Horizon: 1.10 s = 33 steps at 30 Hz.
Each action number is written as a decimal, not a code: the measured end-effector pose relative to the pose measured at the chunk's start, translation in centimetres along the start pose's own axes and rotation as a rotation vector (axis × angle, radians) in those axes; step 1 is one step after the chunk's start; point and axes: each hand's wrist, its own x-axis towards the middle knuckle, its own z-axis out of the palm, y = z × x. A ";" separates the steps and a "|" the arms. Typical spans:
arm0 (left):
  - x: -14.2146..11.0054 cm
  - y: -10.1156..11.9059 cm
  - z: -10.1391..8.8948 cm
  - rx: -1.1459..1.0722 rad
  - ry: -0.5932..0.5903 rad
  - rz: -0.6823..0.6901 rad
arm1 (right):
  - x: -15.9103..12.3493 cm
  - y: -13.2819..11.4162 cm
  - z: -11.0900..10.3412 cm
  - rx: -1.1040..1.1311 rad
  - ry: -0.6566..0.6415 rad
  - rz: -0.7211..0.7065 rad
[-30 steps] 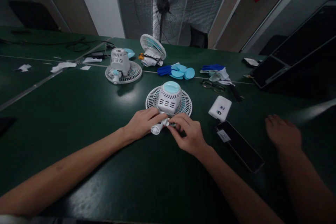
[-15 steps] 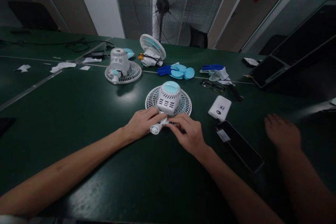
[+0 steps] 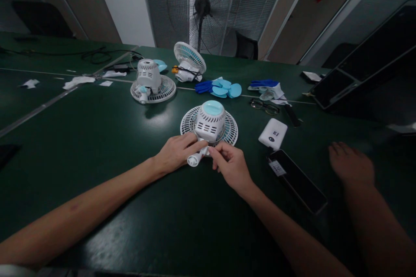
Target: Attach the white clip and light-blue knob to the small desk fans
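In front of me a small white fan (image 3: 210, 126) lies grille-down, its motor housing upright with a light blue cap on top. Its white neck (image 3: 195, 159) sticks out toward me. My left hand (image 3: 177, 151) is closed around the left side of that neck, near the housing. From the right, my right hand (image 3: 231, 163) pinches at the neck with thumb and fingertips. Whatever small part sits between those fingertips is hidden.
A second fan (image 3: 149, 80) and a third fan (image 3: 190, 62) stand farther back, with blue fan blades (image 3: 224, 88) and gloves (image 3: 269, 90) nearby. To the right lie glasses (image 3: 264, 106), a white power bank (image 3: 273, 133) and a phone (image 3: 297, 181). Another person's hand (image 3: 351, 162) rests at the right.
My right hand has shifted slightly at the neck, its fingers now more curled into a pinch. My left hand and the fan have stayed in place.
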 end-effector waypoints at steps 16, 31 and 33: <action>0.2 0.2 -0.3 -0.024 0.022 -0.006 | -0.1 -0.7 -1.9 -0.544 0.009 -0.522; 0.2 0.2 -0.1 -0.020 0.033 -0.017 | 0.2 -0.6 -2.2 -0.648 0.014 -0.630; 0.1 0.1 -0.1 -0.026 0.023 -0.013 | 0.1 -0.6 -2.1 -0.631 0.010 -0.597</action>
